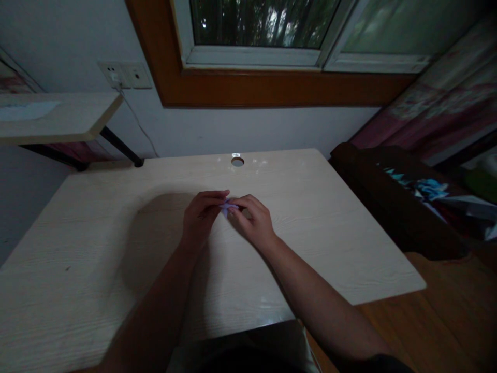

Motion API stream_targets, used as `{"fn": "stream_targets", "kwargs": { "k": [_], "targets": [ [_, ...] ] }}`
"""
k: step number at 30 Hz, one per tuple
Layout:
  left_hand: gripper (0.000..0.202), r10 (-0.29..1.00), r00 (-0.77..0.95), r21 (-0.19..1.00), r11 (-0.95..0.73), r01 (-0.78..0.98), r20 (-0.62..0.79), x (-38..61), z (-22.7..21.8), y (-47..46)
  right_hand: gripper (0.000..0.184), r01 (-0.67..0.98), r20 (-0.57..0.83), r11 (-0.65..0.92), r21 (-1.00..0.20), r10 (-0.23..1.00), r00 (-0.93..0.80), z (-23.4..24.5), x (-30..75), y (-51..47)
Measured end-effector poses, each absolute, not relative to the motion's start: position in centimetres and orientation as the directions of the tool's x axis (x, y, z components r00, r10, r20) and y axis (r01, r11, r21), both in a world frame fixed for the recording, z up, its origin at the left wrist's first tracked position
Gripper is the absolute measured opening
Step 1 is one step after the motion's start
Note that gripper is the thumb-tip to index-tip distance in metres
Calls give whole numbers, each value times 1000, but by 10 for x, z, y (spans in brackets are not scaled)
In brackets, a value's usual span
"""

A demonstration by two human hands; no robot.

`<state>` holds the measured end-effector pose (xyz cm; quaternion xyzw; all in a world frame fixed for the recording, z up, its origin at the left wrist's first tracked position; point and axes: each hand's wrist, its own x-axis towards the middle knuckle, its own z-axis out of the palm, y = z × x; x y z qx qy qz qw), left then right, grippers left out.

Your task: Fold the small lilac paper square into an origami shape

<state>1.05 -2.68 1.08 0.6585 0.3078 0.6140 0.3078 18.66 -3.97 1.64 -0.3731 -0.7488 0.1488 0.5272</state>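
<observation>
Light, even fingertip pressure should best steady the small, pale-purple, paper-like piece (225, 208) that the bare left hand (200, 216) and bare right hand (256, 221) both pinch over the pale, wood-grained desk (318, 223).

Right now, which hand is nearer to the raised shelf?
Left. The left hand is to the right of the raised shelf and lower in view; the right hand is farther right, across the small purple piece both hold.

Left grip (202, 215) and right grip (254, 220) both pinch small purple piece (225, 209) above counter (318, 223). Hole (237, 162) near counter's far edge. Shelf (58, 124) at left; cord (136, 118) plugged into outlet (135, 76); window (252, 54) ahead; curtain (423, 98) at right.
</observation>
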Motion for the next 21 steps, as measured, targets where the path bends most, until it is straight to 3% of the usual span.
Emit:
{"fn": "stream_targets", "kwargs": {
  "k": [15, 21],
  "targets": [
    [24, 798, 57, 794, -602, 79, 600, 9, 5, -27, 15, 442, 709, 689, -574, 688, -152, 18, 187, -40],
    [19, 785, 64, 777, -619, 112, 616, 9, 3, -24, 16, 453, 729, 718, -529, 657, -192, 18, 188, -40]
  ]
}}
